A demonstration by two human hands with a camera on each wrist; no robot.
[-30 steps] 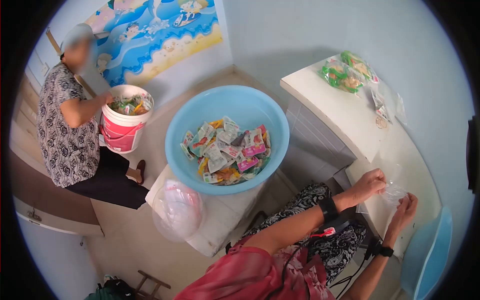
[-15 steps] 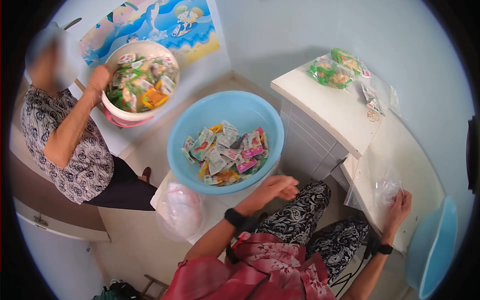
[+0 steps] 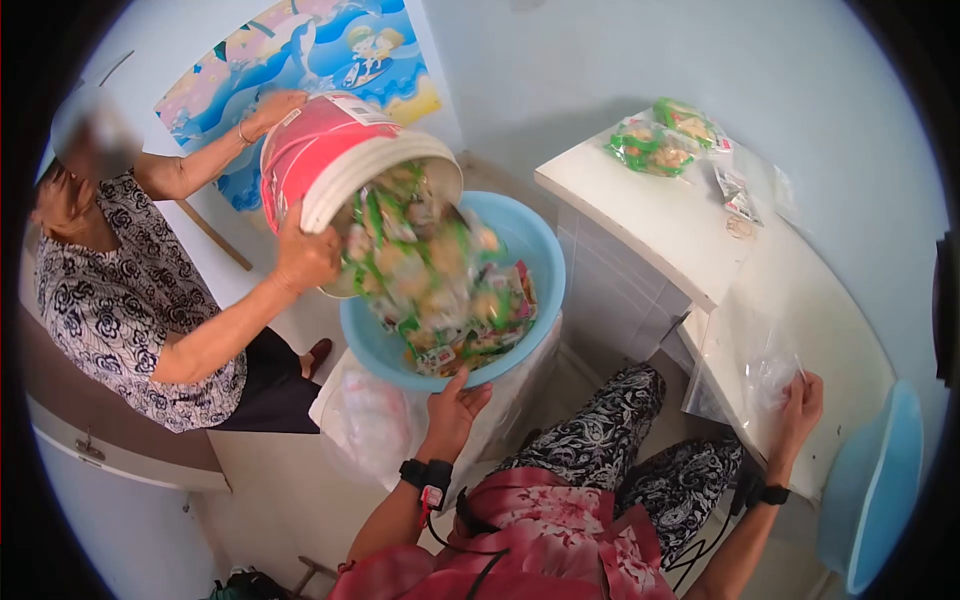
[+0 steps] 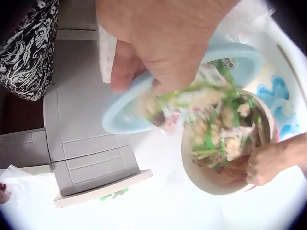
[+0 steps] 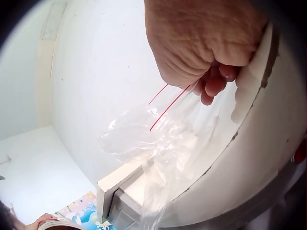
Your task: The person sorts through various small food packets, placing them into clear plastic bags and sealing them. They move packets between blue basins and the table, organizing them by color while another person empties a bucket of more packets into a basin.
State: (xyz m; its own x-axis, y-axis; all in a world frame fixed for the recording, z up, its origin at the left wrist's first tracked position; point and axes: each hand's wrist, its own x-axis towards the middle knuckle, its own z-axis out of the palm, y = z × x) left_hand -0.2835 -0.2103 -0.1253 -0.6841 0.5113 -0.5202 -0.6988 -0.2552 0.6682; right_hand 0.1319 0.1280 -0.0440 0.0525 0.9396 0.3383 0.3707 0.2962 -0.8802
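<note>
At the near rim of the blue basin (image 3: 553,290) is my left hand (image 3: 452,418). The left wrist view has this hand (image 4: 160,38) gripping the basin rim (image 4: 115,125), thumb and fingers on either side of it. Green-edged food packets (image 3: 410,255) tumble, blurred, from a tilted red and white bucket (image 3: 330,150) into the basin. My right hand (image 3: 802,405), over the white table, pinches a clear plastic bag (image 3: 765,375). Two red lines cross the bag (image 5: 168,139) beneath my right hand (image 5: 201,43).
Another person (image 3: 130,290) holds the bucket with both hands. Packets (image 3: 655,145) and a small sachet (image 3: 735,195) lie on the raised white tabletop (image 3: 640,220). A second blue basin (image 3: 875,490) stands at the right. Clear plastic bags (image 3: 370,415) lie beside the full basin.
The other person's bucket has moved over the basin and tipped, spilling packets. My left hand has left the clear bag and moved left to the basin rim; my right hand keeps the bag.
</note>
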